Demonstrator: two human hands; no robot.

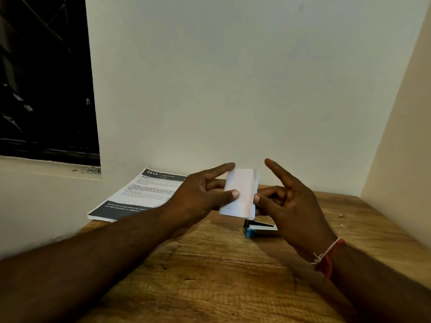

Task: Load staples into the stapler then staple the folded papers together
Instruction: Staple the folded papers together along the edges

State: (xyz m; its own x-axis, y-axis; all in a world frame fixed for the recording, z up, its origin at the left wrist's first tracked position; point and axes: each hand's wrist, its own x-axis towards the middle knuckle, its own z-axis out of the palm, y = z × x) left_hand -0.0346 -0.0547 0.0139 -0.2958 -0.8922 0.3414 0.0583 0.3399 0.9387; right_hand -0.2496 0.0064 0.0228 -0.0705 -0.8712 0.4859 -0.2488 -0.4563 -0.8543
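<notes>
A small white folded paper (pixel 242 192) is held upright above the wooden table (pixel 210 271). My left hand (pixel 200 194) pinches its left edge between thumb and fingers, index finger along the top corner. My right hand (pixel 289 201) pinches the paper's right edge with the thumb, its index finger pointing up. A blue and black stapler (pixel 258 228) lies on the table just below the paper, partly hidden behind my right hand. Two small marks that may be staples show near the paper's bottom edge.
A printed document stack (pixel 137 197) lies at the table's far left corner against the wall. A dark window (pixel 44 78) is at the upper left. A side wall (pixel 401 159) closes in the table's right side.
</notes>
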